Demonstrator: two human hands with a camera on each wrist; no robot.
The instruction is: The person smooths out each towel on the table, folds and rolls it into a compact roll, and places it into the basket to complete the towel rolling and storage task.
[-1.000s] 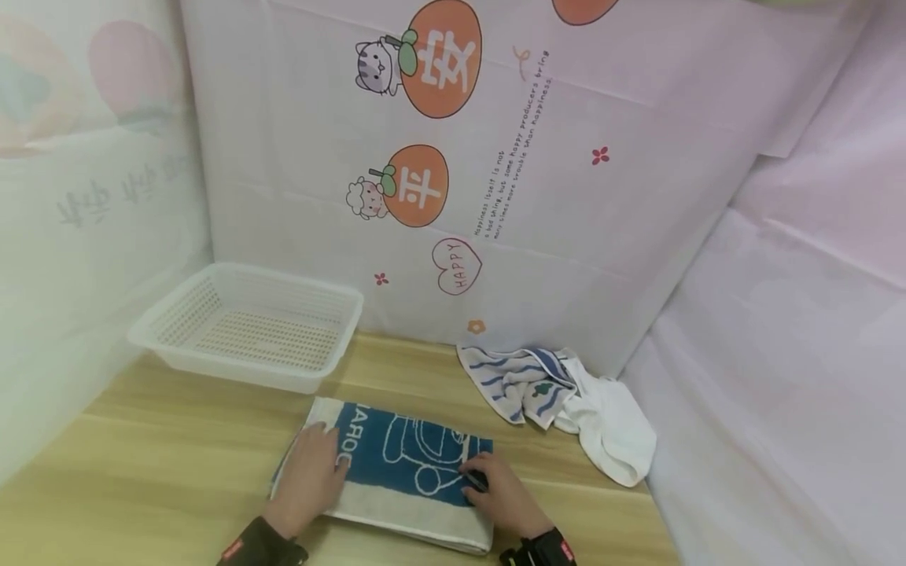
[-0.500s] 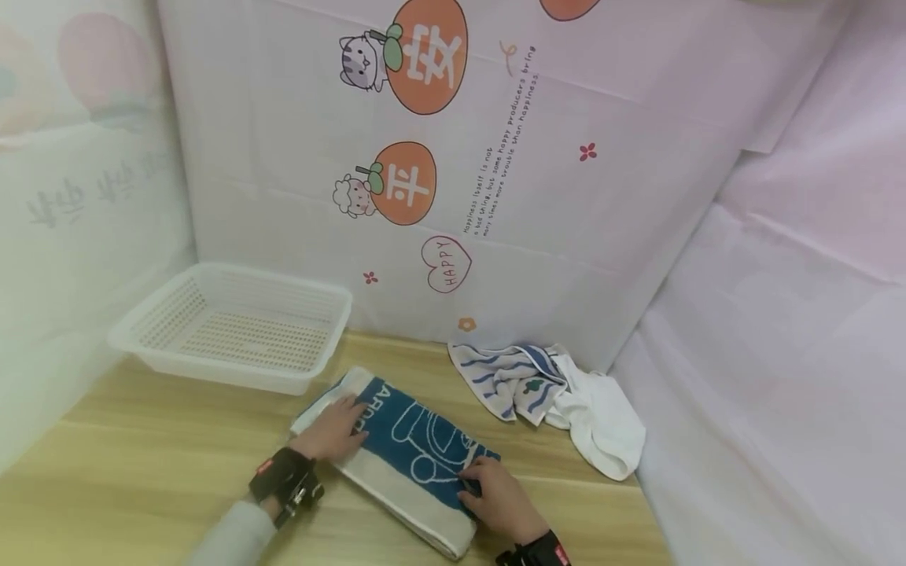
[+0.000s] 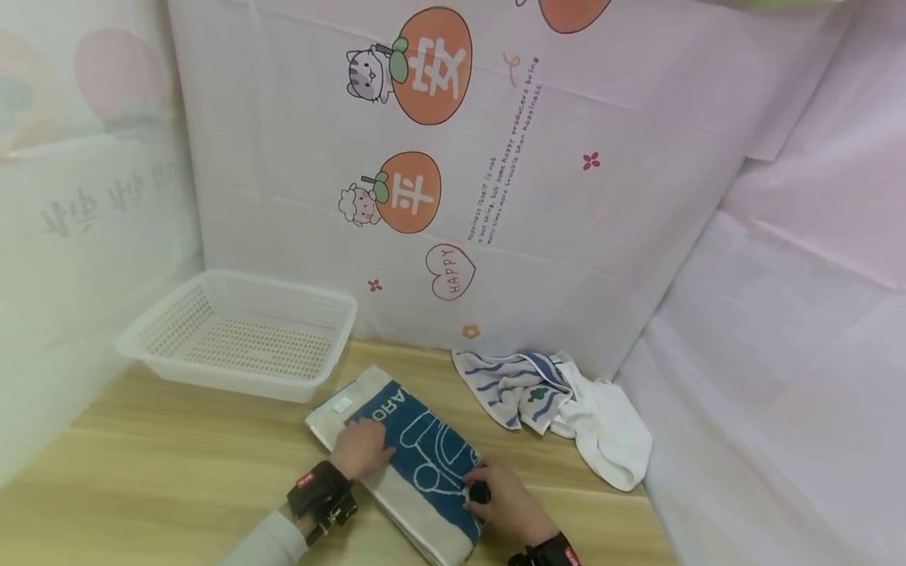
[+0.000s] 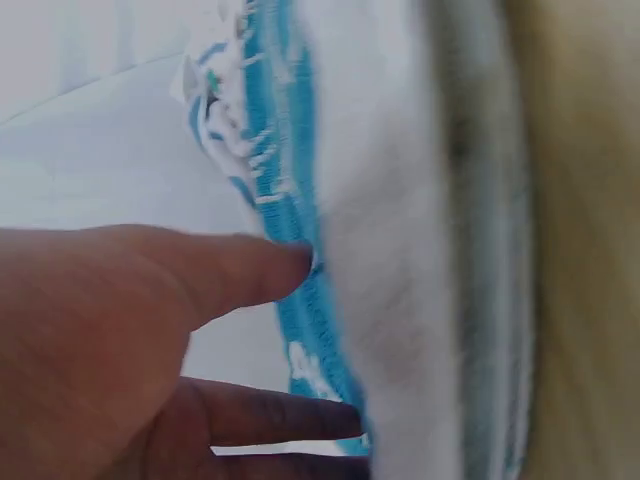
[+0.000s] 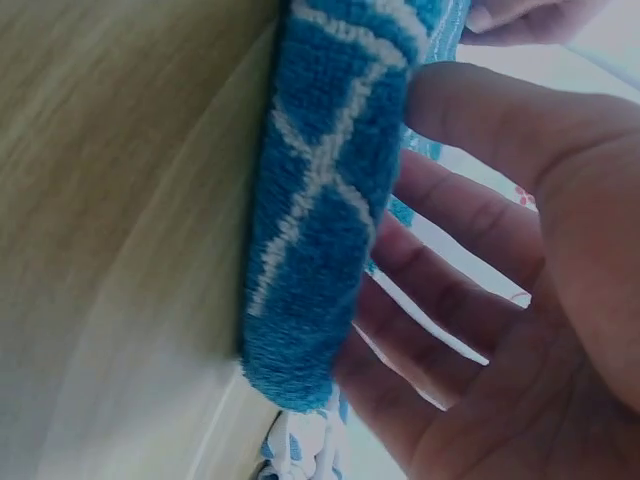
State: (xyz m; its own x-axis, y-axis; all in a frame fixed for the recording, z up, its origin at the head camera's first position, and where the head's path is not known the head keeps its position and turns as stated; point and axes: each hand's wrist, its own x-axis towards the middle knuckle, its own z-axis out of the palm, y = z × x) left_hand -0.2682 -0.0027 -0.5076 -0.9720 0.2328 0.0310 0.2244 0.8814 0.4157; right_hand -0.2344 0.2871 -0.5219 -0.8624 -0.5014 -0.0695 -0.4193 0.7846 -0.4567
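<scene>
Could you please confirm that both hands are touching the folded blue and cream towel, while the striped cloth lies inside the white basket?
Not quite: the striped cloth lies on the wooden table against the white cloth, not inside the white basket, as the head view shows. The left hand and right hand do touch the folded towel.

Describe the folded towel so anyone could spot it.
On the wooden table, look nearer than the white basket. There, the left hand and right hand touch the folded towel. Unlike the crumpled cloths, it lies flat and shows a broad blue panel.
</scene>
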